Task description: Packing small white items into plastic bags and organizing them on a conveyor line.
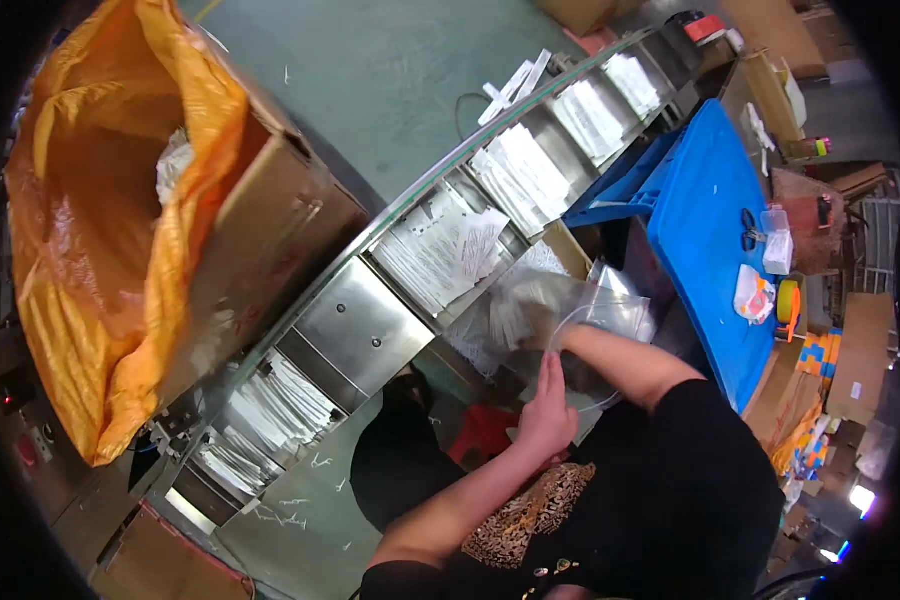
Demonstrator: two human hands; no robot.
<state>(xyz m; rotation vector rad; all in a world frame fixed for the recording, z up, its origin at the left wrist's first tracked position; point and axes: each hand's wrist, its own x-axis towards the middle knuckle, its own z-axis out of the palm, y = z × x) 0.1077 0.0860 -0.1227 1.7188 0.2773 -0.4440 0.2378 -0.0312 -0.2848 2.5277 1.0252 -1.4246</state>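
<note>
One clear plastic bag (622, 308) is at the steel trough's (365, 312) near edge, left hand (548, 415), fingers together, at its rim, right hand (536, 324) inside, grips unclear. The trough's right half holds four white paper stacks (520, 180).

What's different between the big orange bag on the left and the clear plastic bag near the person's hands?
Colour: the orange bag is strongly coloured, while the clear bag is see-through.
Size: the orange bag looks much larger in view than the clear bag.
Contact: the left hand is at the clear bag's edge; neither hand touches the orange bag.
Shared: both look flexible.
</note>
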